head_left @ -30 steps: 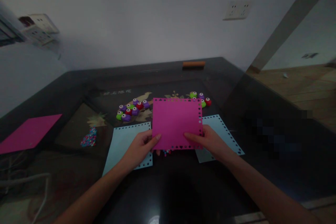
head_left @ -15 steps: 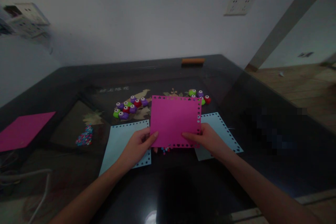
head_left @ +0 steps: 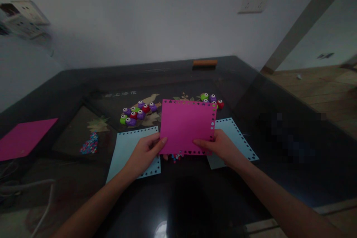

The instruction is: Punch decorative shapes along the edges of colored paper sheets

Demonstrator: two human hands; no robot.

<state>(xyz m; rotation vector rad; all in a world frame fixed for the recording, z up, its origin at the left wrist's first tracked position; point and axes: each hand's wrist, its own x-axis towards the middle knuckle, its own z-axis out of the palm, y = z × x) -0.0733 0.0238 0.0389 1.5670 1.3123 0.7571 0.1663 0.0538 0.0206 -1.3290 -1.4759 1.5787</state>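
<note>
A pink sheet of paper [head_left: 186, 128] is held up over the table, with small shapes punched along its top, right and bottom edges. My left hand [head_left: 147, 150] pinches its lower left edge, thumb in front. At the lower right, my right hand [head_left: 220, 147] grips the same sheet, its thumb lying across the front. Beneath on the left lies a light blue sheet [head_left: 126, 148] with punched edges; another light blue sheet [head_left: 232, 139] lies under my right hand. Small coloured paper cut-outs [head_left: 175, 157] show below the pink sheet, which hides part of the pile.
Purple, green and red craft punches [head_left: 138, 113] cluster at centre left, with more punches [head_left: 213, 100] behind the pink sheet. Another pink sheet [head_left: 23, 137] and a pile of cut-outs [head_left: 90, 143] lie left. An orange-brown roll [head_left: 205, 63] rests at the back of the dark table [head_left: 167, 200].
The view has shifted slightly. Both hands keep hold of the pink sheet, which sits marginally higher and a touch further right.
</note>
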